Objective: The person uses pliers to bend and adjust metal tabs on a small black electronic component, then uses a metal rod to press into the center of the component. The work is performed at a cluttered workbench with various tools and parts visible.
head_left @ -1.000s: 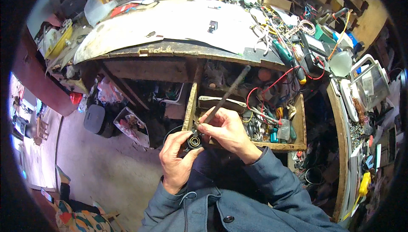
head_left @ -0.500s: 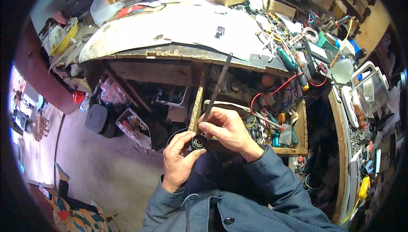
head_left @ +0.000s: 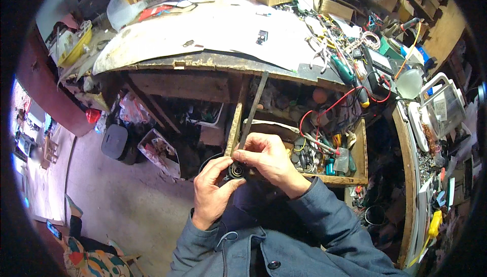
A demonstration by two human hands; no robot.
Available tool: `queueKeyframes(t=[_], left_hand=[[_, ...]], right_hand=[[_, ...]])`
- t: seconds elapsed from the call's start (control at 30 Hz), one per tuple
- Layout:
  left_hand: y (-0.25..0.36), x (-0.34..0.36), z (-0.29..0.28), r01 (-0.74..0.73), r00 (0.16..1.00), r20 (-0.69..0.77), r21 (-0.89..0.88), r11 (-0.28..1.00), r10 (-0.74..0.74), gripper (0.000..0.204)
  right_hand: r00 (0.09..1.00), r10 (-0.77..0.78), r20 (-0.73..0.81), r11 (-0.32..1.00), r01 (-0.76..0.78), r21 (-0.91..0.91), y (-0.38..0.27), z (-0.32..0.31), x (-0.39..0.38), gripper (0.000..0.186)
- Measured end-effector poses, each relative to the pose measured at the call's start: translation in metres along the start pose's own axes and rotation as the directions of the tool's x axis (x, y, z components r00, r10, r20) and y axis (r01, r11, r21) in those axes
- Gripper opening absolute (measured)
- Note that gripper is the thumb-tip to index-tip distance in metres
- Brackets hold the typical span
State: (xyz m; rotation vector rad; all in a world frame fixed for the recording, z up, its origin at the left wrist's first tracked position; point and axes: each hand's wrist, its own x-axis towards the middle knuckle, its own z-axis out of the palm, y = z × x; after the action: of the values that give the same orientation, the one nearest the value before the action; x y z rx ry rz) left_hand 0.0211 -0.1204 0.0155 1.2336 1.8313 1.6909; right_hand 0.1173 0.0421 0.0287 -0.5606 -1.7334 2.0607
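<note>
My left hand [head_left: 209, 196] is closed round a small black round part [head_left: 236, 171], with shiny rings at its centre facing up. Thumb and fingertips grip its rim from the left. My right hand [head_left: 273, 161] pinches the near end of a long, thin, dark metal strip [head_left: 255, 102], right against the round part. The strip slants up and away, its far tip close to the front edge of the workbench. Where strip and part meet is covered by my fingers.
A workbench with a white sheet [head_left: 223, 33] lies ahead. Below its right side an open wooden drawer [head_left: 350, 179] holds tools and cables, a red lead [head_left: 332, 108] trailing across. A dark bin [head_left: 115, 141] and a box [head_left: 160, 153] stand on the floor left. Someone sits at the lower left.
The metal strip has been drawn back a little toward me and its far tip has shifted left. My right hand has come slightly down and left; my left hand barely moved.
</note>
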Motion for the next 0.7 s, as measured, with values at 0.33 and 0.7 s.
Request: queueKeyframes(t=[0.33,0.7], left_hand=[[-0.004,-0.001,0.000,0.023,1.000,0.001,-0.038,0.999,-0.023,0.049],[0.002,0.002,-0.001,0.002,1.000,0.013,0.008,1.000,-0.002,0.049]], right_hand=[[1.000,-0.006,0.027,0.998,0.008,-0.066,0.000,-0.003,-0.003,0.010],[0.992,0.023,0.125,0.999,-0.020,-0.029,-0.004,-0.009,-0.001,0.012]])
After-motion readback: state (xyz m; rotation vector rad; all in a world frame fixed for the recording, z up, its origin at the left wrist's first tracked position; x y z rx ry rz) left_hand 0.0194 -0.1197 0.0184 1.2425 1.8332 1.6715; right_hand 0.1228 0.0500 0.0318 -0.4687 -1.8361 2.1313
